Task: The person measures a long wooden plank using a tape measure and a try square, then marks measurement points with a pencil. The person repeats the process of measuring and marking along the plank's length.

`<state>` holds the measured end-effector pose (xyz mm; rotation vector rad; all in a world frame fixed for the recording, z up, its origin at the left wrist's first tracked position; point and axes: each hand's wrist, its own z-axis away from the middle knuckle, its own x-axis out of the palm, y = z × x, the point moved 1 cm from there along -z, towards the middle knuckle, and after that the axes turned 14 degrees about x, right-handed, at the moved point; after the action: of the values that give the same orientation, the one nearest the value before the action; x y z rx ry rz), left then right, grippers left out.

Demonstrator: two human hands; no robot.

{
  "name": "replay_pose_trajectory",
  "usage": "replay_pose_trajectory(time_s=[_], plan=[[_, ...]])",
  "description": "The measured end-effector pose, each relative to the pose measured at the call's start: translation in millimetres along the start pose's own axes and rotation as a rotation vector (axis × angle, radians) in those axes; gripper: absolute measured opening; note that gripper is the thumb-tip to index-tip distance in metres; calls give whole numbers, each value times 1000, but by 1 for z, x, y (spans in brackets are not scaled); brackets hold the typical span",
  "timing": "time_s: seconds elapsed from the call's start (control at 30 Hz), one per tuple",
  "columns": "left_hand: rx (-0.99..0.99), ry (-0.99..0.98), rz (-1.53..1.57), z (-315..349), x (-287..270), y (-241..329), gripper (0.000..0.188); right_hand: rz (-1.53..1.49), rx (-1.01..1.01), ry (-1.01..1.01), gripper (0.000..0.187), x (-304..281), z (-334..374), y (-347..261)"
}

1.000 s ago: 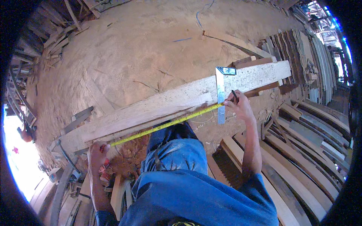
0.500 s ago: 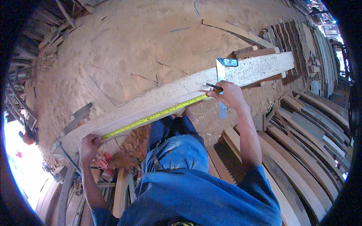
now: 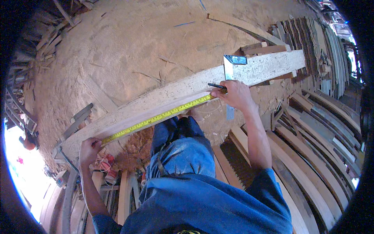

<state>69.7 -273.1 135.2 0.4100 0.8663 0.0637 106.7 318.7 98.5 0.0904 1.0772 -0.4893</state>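
A long pale timber beam (image 3: 269, 70) lies slantwise in front of me, its far right end higher in view. Along its near side runs a stretched yellow tape measure (image 3: 156, 117). My left hand (image 3: 89, 151) pinches the tape's left end near the beam's left end. My right hand (image 3: 237, 95) is closed at the other end of the tape, with a dark pen or pencil (image 3: 216, 85) sticking out leftward from its fingers. A metal try square (image 3: 229, 71) lies across the beam, its dark stock at the far edge; my right hand partly covers its blade.
Stacked curved boards (image 3: 311, 156) fill the right side, with more planks (image 3: 124, 195) at lower left. Red and white string or cans (image 3: 109, 167) sit below the beam's left part. Offcuts (image 3: 269, 49) lie by its right end. Sandy, sawdust-covered ground (image 3: 128, 50) stretches beyond.
The view has tilted slightly, lifting the scene. My right hand and the pen have shifted a little left relative to the try square. Both hands keep their hold on the tape.
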Motion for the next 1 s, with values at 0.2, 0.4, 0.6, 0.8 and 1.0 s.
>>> replay_pose_trajectory(time_s=[0.2,0.4,0.6,0.8,1.0], plan=[[-23,8,20,-4,0,-4,23,4,21,-9,52,-2,-1,-3],[-28,-25,8,-9,-10,11,23,-6,25,-23,52,-2,-2,-3],[-2,-41,-4,-10,-10,8,23,-16,30,-19,52,-2,-2,-3],[-54,-76,11,-12,-13,15,23,-6,22,-19,52,2,-3,0],[6,-47,-4,-10,-11,8,24,-17,6,-10,52,1,-3,-1]])
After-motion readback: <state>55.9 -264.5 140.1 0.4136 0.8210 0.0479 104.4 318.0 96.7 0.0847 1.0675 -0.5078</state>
